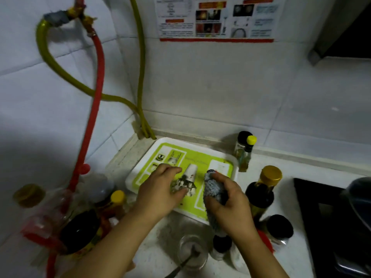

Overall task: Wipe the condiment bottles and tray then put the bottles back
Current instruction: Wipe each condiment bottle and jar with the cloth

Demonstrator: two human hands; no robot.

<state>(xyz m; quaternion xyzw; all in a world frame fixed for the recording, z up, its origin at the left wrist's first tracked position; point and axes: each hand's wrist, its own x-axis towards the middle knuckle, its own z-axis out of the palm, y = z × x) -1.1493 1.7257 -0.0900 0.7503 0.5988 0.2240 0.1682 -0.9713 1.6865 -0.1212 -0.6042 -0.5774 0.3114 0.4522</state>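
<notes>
A white tray (140,173) with a green printed face lies on the counter in the corner, with no bottles on it. My left hand (160,191) is over the tray's near left part, fingers loosely bent and holding nothing. My right hand (230,205) grips a grey-blue cloth (213,191) over the tray's near right edge. Condiment bottles stand around the tray: two small ones (244,153) at its far right corner, a dark bottle with a gold cap (261,195) to the right, and a cluster at the left with a black-lidded jar (80,231) and a yellow-capped bottle (117,198).
A glass with a spoon (192,251) and a small black-capped bottle (220,244) stand in front of the tray. A black-lidded jar (280,227) sits near the black stove (321,217) and its pot (359,197) at the right. Red and yellow hoses (98,77) hang on the tiled wall.
</notes>
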